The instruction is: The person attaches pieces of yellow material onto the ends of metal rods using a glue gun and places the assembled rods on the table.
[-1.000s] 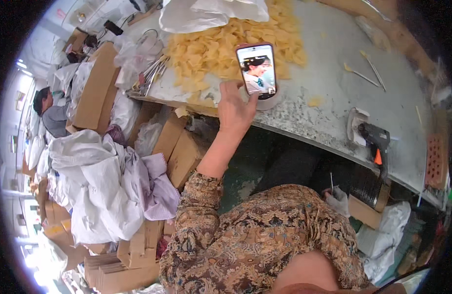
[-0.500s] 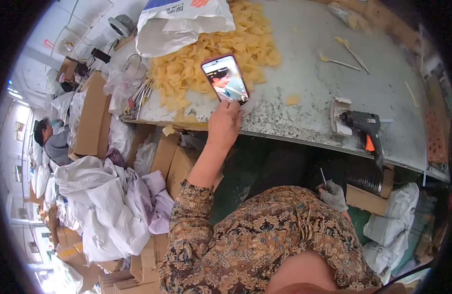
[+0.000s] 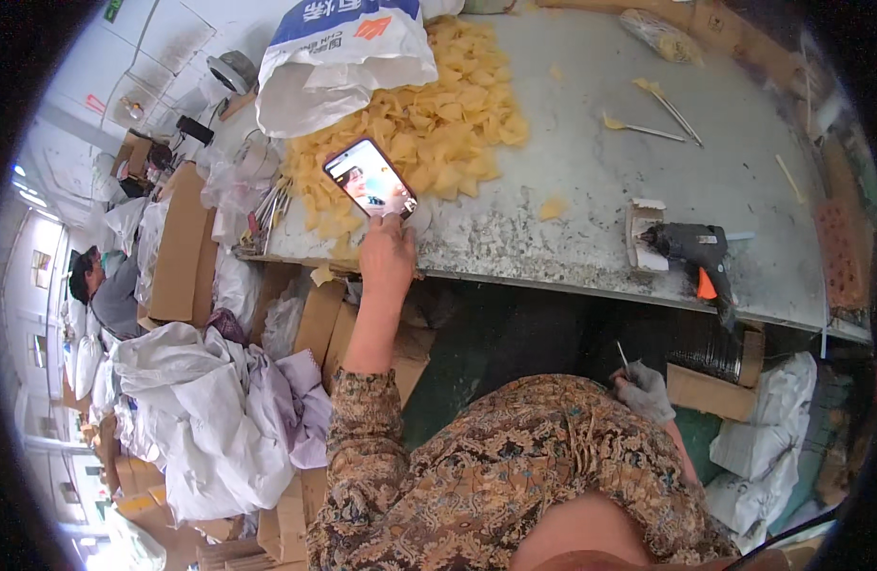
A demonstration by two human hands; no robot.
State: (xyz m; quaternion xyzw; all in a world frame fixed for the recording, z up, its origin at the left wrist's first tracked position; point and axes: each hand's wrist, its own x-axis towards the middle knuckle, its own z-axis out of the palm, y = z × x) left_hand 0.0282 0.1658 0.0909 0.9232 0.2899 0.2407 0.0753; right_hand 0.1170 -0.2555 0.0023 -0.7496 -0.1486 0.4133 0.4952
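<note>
Room: white wall (image 3: 163, 57) at upper left; heap of white sacks (image 3: 205, 419) and cardboard boxes (image 3: 184, 247) left of the table, a person (image 3: 115, 295) in grey beyond. Grey table (image 3: 581, 171), stained along its front edge, bore a pile of thin yellow pieces (image 3: 457, 133) and, at right, a black glue gun (image 3: 693, 246). Left hand (image 3: 388, 257): fingers bent at the near end of the lit phone (image 3: 367, 176); firmness of grip could not be told. Right hand (image 3: 648, 393), gloved, below table level, well apart from the phone, was closed round a thin stick (image 3: 622, 356).
</note>
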